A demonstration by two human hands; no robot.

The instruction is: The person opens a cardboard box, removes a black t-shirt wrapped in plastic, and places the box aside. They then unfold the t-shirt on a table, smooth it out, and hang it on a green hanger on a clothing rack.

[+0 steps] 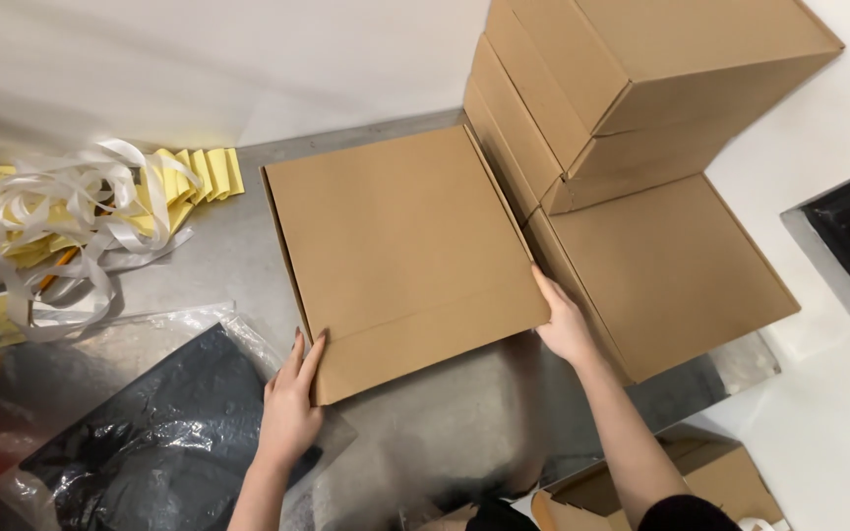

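At the far left edge of the steel counter [209, 265] lies a loose tangle of white backing strips [61, 221] over a heap of yellow paper pieces [194, 177]. Nearer the front left corner sits a dark garment in a clear plastic bag [150, 433], its film crinkled and shiny. The left hand [292, 398] rests just above that bag, its grip narrow, thumb on top and fingers under the near left corner of a flat brown cardboard box [400, 251]. This closed box lies across the middle of the counter, its far edge close to the wall. The right hand [563, 324] clasps the box's near right corner, fingers curled over the edge in a narrow grip. Just beside it, along the right side of the counter, stands a stack of similar brown boxes [641, 128], the lowest one [676, 270] wide and flat, touching the held box's right edge.
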